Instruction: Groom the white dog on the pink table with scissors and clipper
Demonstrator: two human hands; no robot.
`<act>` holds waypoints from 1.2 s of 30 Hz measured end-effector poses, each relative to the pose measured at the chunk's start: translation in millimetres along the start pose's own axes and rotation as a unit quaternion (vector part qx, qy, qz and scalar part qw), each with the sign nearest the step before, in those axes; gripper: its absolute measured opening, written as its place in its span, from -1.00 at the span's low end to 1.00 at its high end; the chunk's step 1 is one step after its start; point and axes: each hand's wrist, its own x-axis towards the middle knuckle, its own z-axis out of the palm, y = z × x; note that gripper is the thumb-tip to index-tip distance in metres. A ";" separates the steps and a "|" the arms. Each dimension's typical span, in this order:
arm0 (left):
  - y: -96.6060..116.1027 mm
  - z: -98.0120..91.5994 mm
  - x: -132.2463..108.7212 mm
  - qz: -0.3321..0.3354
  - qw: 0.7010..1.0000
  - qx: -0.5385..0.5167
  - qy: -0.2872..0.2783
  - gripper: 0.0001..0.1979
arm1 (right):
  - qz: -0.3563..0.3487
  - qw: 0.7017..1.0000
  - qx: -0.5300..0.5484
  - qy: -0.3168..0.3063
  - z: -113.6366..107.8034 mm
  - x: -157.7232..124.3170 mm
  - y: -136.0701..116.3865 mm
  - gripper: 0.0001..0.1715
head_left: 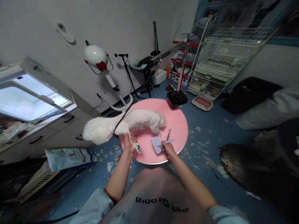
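A white dog (142, 118) stands on a round pink grooming table (178, 127), its fluffy head toward the left. My left hand (130, 142) is closed around one of its front legs, and the paw (137, 148) with dark pads sticks out past my fingers. In my right hand (167, 148) is a purple pet brush (156, 145), gripped by its handle near the table's front edge. Just behind that hand, a pair of scissors (168, 134) lies on the tabletop. A black strap (123, 115) runs to the dog's neck.
A black tray-like holder (177, 98) sits at the table's back edge beside a pink post. Behind stand a white-and-red dryer (96, 57) and green wire cages (224, 59). Hair tufts litter the blue floor (203, 137). Left are drawers (70, 121) and a bag (70, 158).
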 end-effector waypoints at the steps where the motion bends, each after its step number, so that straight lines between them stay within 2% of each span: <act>1: 0.8 -1.9 0.0 0.000 1.000 -0.004 0.005 -0.51 | 0.017 1.000 -0.007 0.017 -9.0 2.0 8.4 -0.46; 4: 3.5 -5.4 -2.4 -0.017 1.000 -0.011 0.020 -0.55 | 0.060 0.997 -0.027 0.047 -30.6 8.6 29.4 -0.41; 8: 6.6 -4.4 -5.1 -0.035 0.999 -0.032 0.025 -0.56 | 0.087 0.994 -0.053 0.045 -44.6 10.6 41.4 -0.47; 13: 5.5 -0.7 -3.7 -0.045 0.997 -0.055 0.012 -0.53 | 0.069 0.991 -0.100 0.057 -50.1 -15.7 48.2 -0.59; 16: 4.7 0.4 -5.9 -0.055 0.997 -0.055 0.017 -0.51 | 0.060 0.991 -0.122 0.016 -32.9 -29.1 55.8 -0.55; 19: 5.2 1.3 -9.7 -0.055 0.997 -0.056 0.018 -0.48 | 0.077 0.986 -0.131 -0.069 -0.3 -34.0 63.4 -0.55; 21: 5.6 1.7 -10.6 -0.050 0.997 -0.052 0.009 -0.47 | 0.100 0.977 -0.116 -0.151 21.2 -36.8 66.1 -0.57; 24: 6.4 1.7 -8.1 -0.041 0.998 -0.051 -0.017 -0.47 | 0.111 0.948 -0.079 -0.287 41.3 -44.1 64.8 -0.46; 26: 7.4 1.5 -5.1 -0.040 0.997 -0.065 -0.028 -0.46 | 0.095 0.932 -0.101 -0.334 45.5 -48.9 60.8 -0.46; 29: 10.0 1.9 -1.3 -0.045 0.994 -0.093 -0.031 -0.45 | -0.009 0.904 -0.248 -0.349 44.9 -49.7 50.6 -0.66; 32: 11.4 2.7 -0.1 -0.050 0.993 -0.106 -0.030 -0.44 | -0.113 0.840 -0.388 -0.362 44.8 -40.5 38.7 -0.73; 36: 8.5 1.4 -2.3 -0.060 0.992 -0.112 -0.024 -0.40 | -0.134 0.790 -0.465 -0.376 47.1 -23.8 26.6 -0.74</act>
